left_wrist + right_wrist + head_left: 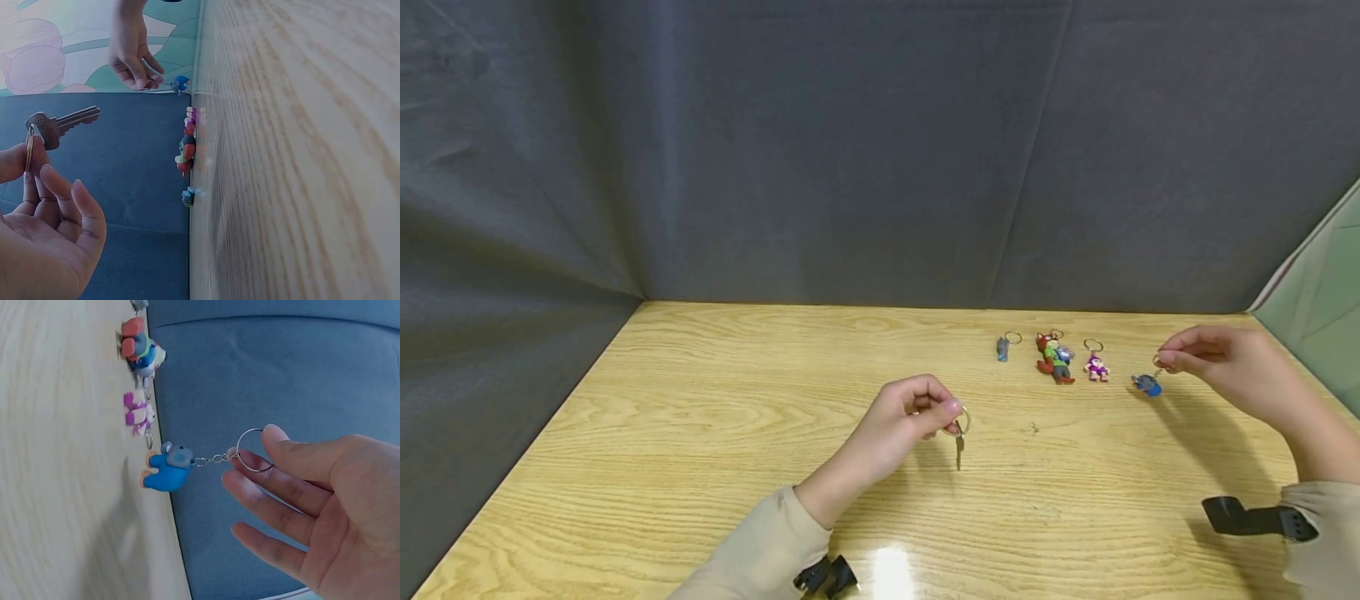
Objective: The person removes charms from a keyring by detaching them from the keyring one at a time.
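In the head view my left hand (895, 429) pinches a metal key ring by thumb and finger above the middle of the table. A key (959, 452) hangs from that ring; the left wrist view shows its toothed blade (78, 119) clearly. At the right, my right hand (1243, 367) pinches the ring (239, 445) of a keychain between thumb and fingertips. A short chain joins it to a small blue and grey animal figure (169, 472), which hangs close to the tabletop; whether it touches is unclear.
Left of the right hand lie a purple and pink figure keychain (1096, 368), a red fox keychain in green (1052, 360) with a pale blue figure (1065, 354) against it, and a small grey-blue keychain (1003, 349). Dark cloth (820, 167) stands behind the wooden table (737, 400).
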A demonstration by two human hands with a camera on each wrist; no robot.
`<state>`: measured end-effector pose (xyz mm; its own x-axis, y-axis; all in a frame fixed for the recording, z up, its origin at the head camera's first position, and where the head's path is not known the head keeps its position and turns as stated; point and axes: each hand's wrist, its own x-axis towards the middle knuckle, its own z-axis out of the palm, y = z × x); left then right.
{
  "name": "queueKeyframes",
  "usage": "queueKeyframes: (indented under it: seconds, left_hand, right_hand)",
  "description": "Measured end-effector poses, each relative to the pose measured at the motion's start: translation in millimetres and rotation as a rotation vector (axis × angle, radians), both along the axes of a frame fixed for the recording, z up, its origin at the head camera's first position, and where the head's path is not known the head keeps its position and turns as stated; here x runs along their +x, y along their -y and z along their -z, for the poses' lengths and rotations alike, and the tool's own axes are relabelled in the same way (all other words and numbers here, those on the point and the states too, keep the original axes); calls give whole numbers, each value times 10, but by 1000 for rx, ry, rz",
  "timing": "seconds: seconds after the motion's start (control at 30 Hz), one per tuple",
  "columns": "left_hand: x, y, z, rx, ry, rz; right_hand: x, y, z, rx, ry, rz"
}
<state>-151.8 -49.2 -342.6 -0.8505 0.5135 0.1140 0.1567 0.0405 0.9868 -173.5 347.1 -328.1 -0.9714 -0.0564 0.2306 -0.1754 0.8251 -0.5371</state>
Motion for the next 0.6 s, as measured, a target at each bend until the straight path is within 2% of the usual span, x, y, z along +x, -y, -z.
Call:
queueKeyframes:
  seconds: [0.2,0.6]
  left_hand:
    - [-3,9,8,-5,4,-7]
    - [-20,19,21,-27,-34,-38]
  right_hand:
    - [-41,-32,46,18,47,12]
    - [-162,-101,137,35,9,42]
